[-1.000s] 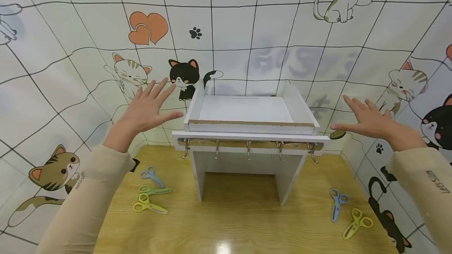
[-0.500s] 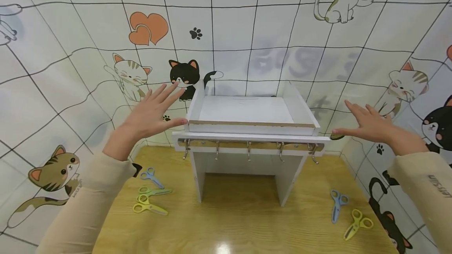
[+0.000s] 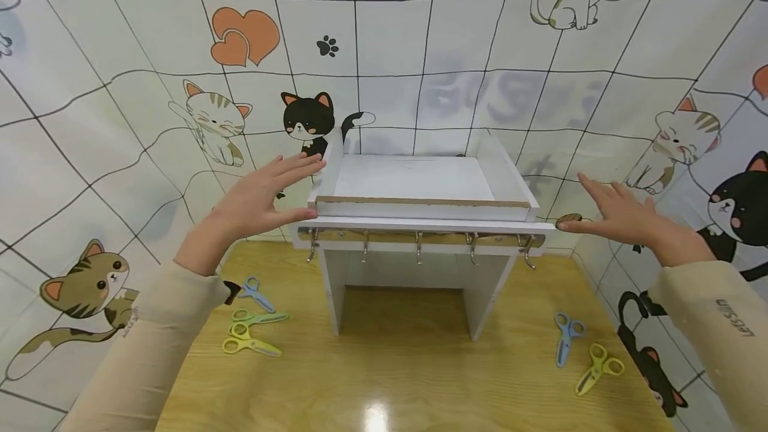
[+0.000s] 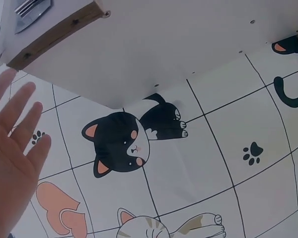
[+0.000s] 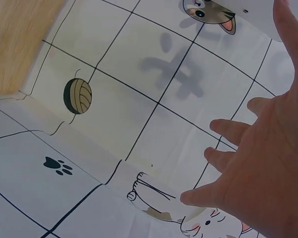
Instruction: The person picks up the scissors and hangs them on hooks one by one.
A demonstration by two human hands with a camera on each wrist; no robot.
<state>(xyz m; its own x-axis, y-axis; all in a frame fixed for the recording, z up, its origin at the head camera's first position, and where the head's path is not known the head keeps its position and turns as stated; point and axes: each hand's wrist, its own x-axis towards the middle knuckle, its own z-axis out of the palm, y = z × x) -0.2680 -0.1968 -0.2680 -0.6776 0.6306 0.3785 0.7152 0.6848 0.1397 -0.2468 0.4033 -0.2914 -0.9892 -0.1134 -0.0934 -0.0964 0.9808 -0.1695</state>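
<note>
A white shelf unit (image 3: pixel 414 212) stands on the wooden table, with a raised-sided open top and a row of several metal hooks (image 3: pixel 419 247) along its front rail. My left hand (image 3: pixel 255 199) is held up at its left side, fingers straight and spread from the thumb. In the head view that thumb overlaps the shelf's front left corner; I cannot tell whether it touches. The left wrist view has the fingers (image 4: pixel 25 111) close to the shelf's brown edge. My right hand (image 3: pixel 627 219) hovers apart from the shelf's right end, fingers extended, holding nothing.
Left on the table (image 3: pixel 396 379) lie blue scissors (image 3: pixel 259 297), green scissors (image 3: pixel 259 318) and yellow scissors (image 3: pixel 252 345). Blue scissors (image 3: pixel 565 342) and yellow scissors (image 3: pixel 594 372) lie at right. A cat-printed sheet (image 3: pixel 390 39) encloses the back and sides.
My left hand has moved right and down to the shelf's left corner, its fingers now closer together. The right hand has shifted slightly. The head view has tilted a little downward.
</note>
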